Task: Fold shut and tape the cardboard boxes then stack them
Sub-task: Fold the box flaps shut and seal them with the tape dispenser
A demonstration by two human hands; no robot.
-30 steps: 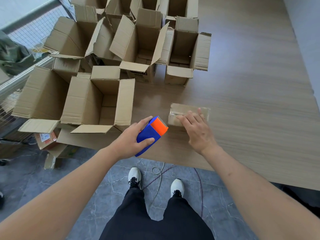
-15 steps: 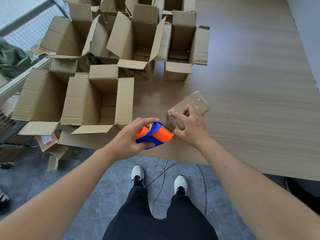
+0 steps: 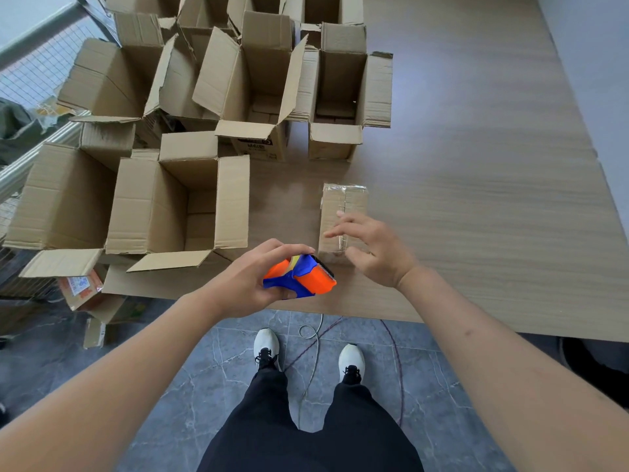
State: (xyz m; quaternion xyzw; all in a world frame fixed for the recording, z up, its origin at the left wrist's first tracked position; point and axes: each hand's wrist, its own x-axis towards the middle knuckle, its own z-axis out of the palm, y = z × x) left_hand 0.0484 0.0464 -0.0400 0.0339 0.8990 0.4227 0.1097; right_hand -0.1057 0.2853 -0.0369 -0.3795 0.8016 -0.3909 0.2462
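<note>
Left hand [image 3: 250, 284]: fingers curl round the orange and blue tape gun [image 3: 299, 279], thumb under it and fingers over its top, held just over the tabletop's near edge; its toothed blade points right.
Right hand [image 3: 369, 248]: fingers spread and relaxed, gripping nothing, fingertips over the near half of the small box; whether they touch it cannot be told.
Small box [image 3: 343, 206]: folded shut, lying flat on the tabletop [image 3: 476, 199] near the near edge, clear tape glinting along its top seam and over its far end.
Nearest open box [image 3: 183, 202]: left of the small box at the near left corner, all four flaps up or out, nothing seen inside but its folded bottom.
Middle open box [image 3: 253, 86]: farther back, flaps spread, only bottom flaps showing inside.
Right open box [image 3: 343, 90]: beside it, just as open, inside dark.
Other open boxes [image 3: 112, 83]: crowded along the left edge to the far left corner, flaps overlapping; contents cannot be told.
Floor [image 3: 136, 362]: grey tile, with white shoes [image 3: 267, 345] and thin cables [image 3: 313, 349] by the table's near edge.
</note>
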